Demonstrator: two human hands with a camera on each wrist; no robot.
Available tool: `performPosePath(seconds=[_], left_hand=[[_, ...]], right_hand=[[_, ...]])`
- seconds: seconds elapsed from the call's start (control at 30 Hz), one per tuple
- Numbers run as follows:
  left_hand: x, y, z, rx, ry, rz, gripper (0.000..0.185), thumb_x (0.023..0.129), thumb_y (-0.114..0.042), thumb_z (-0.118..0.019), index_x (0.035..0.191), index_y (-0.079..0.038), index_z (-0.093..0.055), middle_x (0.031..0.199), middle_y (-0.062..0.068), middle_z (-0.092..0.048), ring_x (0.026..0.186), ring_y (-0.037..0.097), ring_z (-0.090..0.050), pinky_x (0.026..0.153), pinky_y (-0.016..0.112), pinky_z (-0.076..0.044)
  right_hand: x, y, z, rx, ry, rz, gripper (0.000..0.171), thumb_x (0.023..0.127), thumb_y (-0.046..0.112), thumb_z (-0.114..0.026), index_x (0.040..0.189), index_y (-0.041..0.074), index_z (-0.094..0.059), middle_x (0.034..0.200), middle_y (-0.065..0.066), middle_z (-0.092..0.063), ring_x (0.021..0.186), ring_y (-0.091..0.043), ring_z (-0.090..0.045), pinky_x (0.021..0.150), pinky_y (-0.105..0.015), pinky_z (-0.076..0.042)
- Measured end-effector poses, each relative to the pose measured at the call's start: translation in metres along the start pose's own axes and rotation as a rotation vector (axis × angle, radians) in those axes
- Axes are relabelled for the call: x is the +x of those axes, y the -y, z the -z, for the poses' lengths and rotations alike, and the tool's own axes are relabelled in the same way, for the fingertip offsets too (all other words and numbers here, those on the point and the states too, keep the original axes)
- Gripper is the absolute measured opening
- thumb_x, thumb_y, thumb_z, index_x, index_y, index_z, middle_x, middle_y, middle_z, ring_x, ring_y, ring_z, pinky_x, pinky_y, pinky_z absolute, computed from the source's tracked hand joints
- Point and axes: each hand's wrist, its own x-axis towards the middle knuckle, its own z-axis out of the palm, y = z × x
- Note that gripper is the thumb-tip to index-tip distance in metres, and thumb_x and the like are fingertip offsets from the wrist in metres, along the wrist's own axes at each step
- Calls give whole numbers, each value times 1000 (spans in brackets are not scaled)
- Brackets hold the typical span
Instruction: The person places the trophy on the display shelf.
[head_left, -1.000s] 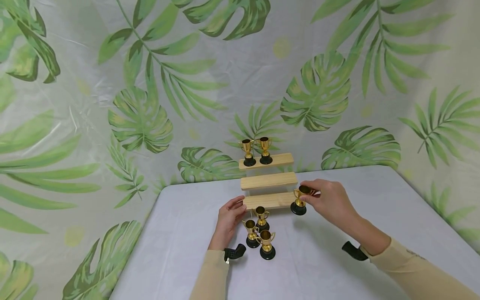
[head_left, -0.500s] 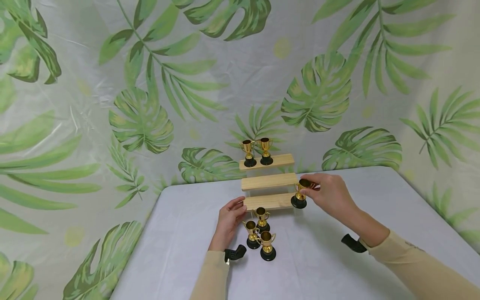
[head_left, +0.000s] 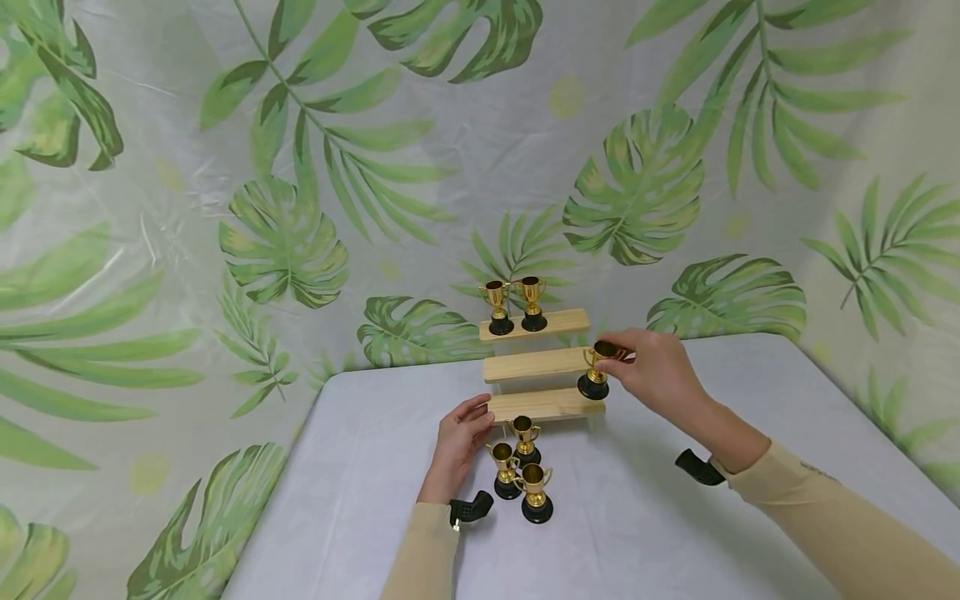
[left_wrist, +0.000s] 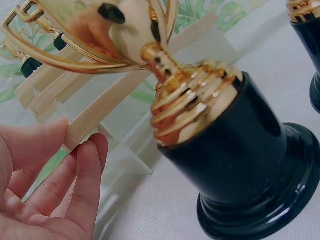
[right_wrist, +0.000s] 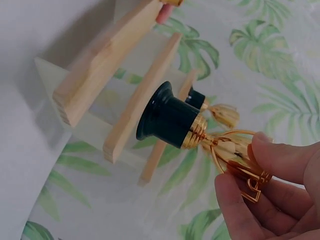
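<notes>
My right hand (head_left: 658, 371) pinches a small gold trophy cup (right_wrist: 175, 120) by its bowl and one handle. Its black base is close to the right end of the middle wooden step in the right wrist view. At the left end of the lowest step (head_left: 540, 405) of a three-tier display stand, my left hand (head_left: 455, 437) grips the board between thumb and fingertips (left_wrist: 90, 155). Three more trophy cups stand on the table in front of the stand, one of them (left_wrist: 225, 140) large in the left wrist view.
Two trophy cups, a left one (head_left: 497, 308) and a right one (head_left: 532, 304), stand on the top step (head_left: 566, 321). Behind the white-covered table (head_left: 360, 467) hangs a leaf-print curtain (head_left: 480, 150). A black wrist device (head_left: 472, 507) is on the left wrist.
My right hand has raised the trophy cup from beside the lowest step to the height of the middle step, moving slightly left. The left hand has stayed at the lowest step.
</notes>
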Motion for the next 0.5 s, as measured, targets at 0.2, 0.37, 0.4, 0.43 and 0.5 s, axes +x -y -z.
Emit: performPosePath(seconds=[0.2, 0.37, 0.4, 0.43, 0.5], left_hand=[[0, 1, -1, 3, -1, 1, 45, 89, 4, -72, 134, 2, -62, 124, 17, -65, 99, 19, -68, 86, 32, -56], [-1, 0, -1, 2, 0, 5, 46, 89, 5, -71, 134, 2, -61, 124, 18, -65, 99, 19, -68, 86, 32, -57], [-1, -1, -1, 1, -2, 3, 45, 89, 4, -72, 134, 1, -62, 124, 18, -65, 99, 19, -68, 85, 32, -57], [-1, -1, -1, 1, -3, 1, 45, 89, 4, -72, 133, 1, -63, 124, 17, -65, 99, 19, -68, 85, 32, -57], [-1, -1, -1, 1, -5, -3, 44, 89, 4, -72, 132, 1, -63, 123, 17, -66, 99, 20, -68, 84, 31, -57]], right_hand=[[8, 2, 2, -1, 3, 6, 38, 82, 16, -86, 116, 4, -75, 94, -9, -74, 75, -22, -69, 54, -34, -53], [14, 0, 2, -19, 9, 3, 38, 83, 17, -85, 117, 4, -75, 94, -10, -74, 75, -23, -69, 54, -34, -52], [16, 0, 2, -22, 9, 6, 38, 83, 17, -85, 117, 4, -75, 93, -10, -74, 75, -23, -69, 54, -35, -53], [17, 0, 2, -22, 8, 7, 38, 83, 17, -85, 117, 4, -75, 93, -10, -74, 75, -23, -69, 55, -35, -53], [19, 0, 2, -20, 8, 14, 38, 83, 17, -85, 117, 4, -75, 92, -9, -73, 75, -23, -68, 56, -36, -54]])
